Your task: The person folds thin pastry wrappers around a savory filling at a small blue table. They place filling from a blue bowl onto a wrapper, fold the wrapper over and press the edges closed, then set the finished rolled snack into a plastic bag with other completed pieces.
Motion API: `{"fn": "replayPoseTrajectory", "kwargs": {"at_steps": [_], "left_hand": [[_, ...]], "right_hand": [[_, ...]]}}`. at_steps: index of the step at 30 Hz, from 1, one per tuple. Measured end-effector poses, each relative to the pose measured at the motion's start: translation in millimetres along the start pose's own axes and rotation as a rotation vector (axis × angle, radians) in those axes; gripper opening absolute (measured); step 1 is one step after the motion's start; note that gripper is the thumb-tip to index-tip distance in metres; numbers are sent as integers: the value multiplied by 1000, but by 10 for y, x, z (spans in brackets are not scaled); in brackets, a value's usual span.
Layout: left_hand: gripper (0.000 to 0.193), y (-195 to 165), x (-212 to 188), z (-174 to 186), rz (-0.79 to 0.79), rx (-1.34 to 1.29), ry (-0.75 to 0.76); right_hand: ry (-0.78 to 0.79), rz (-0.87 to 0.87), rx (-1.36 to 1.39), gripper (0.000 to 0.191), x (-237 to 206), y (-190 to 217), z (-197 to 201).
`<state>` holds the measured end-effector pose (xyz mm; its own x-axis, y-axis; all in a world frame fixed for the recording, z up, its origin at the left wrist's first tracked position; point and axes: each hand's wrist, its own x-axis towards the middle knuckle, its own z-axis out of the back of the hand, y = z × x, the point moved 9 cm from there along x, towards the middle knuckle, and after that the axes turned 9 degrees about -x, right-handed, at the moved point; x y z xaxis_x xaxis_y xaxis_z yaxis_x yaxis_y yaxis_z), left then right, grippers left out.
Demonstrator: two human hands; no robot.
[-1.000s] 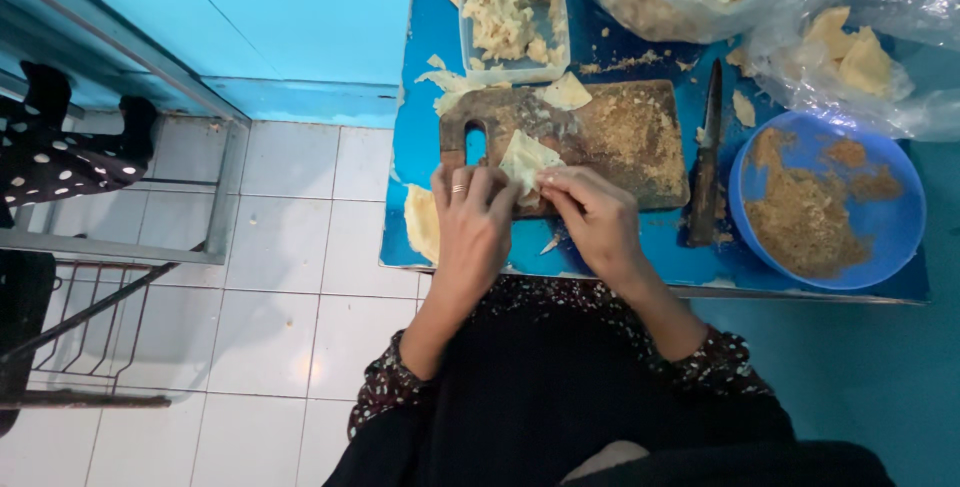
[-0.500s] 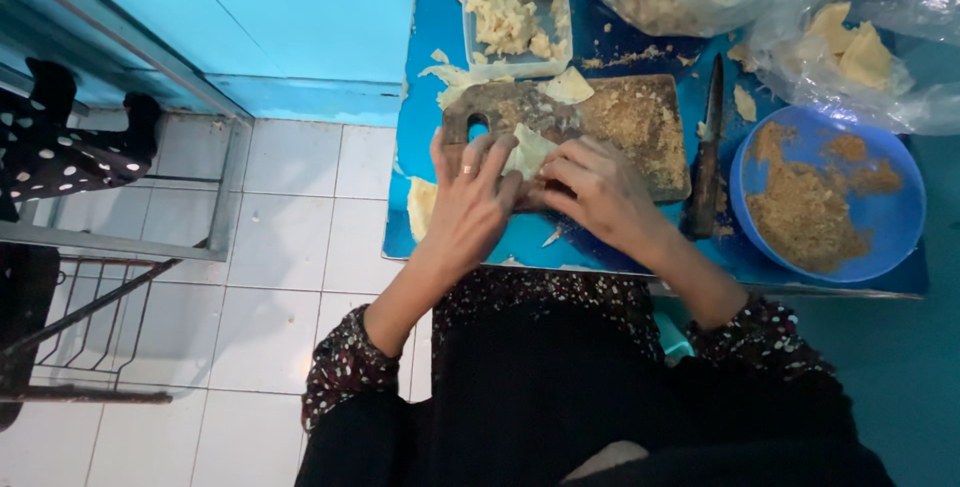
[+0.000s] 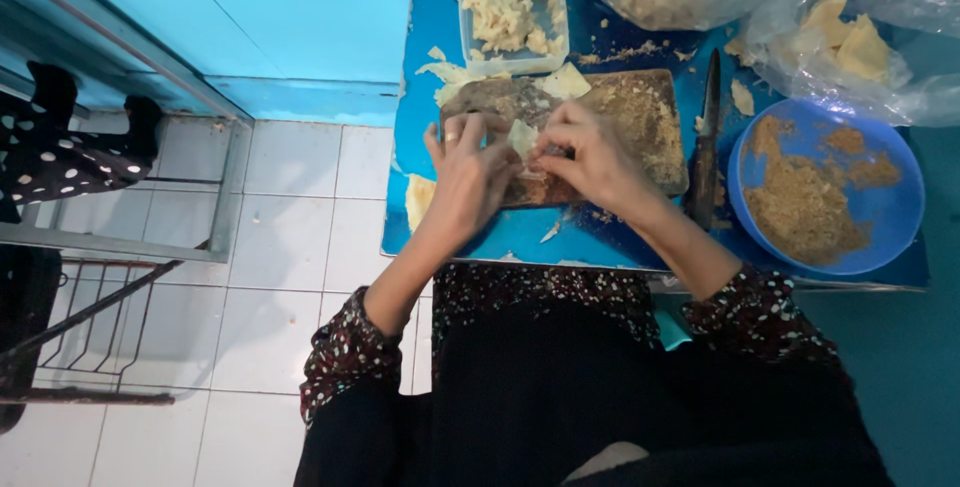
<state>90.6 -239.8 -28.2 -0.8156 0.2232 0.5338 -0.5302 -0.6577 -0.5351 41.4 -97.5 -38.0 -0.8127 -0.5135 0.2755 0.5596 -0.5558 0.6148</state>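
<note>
Holding: a pale wrapper piece (image 3: 522,137) between both my hands, over the near-left part of the wooden cutting board (image 3: 640,112).
Left hand (image 3: 470,172): fingers curled partway, fingertips touching the left edge of the pale piece; a ring shows on one finger.
Right hand (image 3: 590,157): fingers bent and pinching the pale piece from its right side.
Cutting board: lies on the blue table (image 3: 500,237), its surface dusted with brown crumbs.
Knife (image 3: 706,142): lies just beside the board's right edge, blade pointing away from me.
Blue bowl (image 3: 890,217): right of the knife, holding brown crumb filling (image 3: 800,202).
Clear tub (image 3: 510,12): beyond the board, heaped with pale pieces.
Plastic bags (image 3: 850,37): at the far right of the table, with more pale and yellowish pieces inside.
Scraps: one pale scrap (image 3: 420,197) at the table's left edge, near my left hand.
Floor (image 3: 290,247): white tiles to my left, with a dark metal rack (image 3: 90,327) on it.
</note>
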Motion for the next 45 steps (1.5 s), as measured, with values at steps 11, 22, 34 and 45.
{"fn": "replayPoseTrajectory", "kwargs": {"at_steps": [11,22,34,45], "left_hand": [[14,18,97,27,58,6,8],[9,8,32,-63,4,93,8],[7,-125,49,-21,-31,158,-13],[41,-165,-66,100,114,322,-117]], "right_hand": [[-28,89,-250,14,-64,22,26],[-202,131,-337,17,-123,257,183],[-222,69,-355,14,-102,274,150],[-185,119,-657,18,172,280,-90]]}}
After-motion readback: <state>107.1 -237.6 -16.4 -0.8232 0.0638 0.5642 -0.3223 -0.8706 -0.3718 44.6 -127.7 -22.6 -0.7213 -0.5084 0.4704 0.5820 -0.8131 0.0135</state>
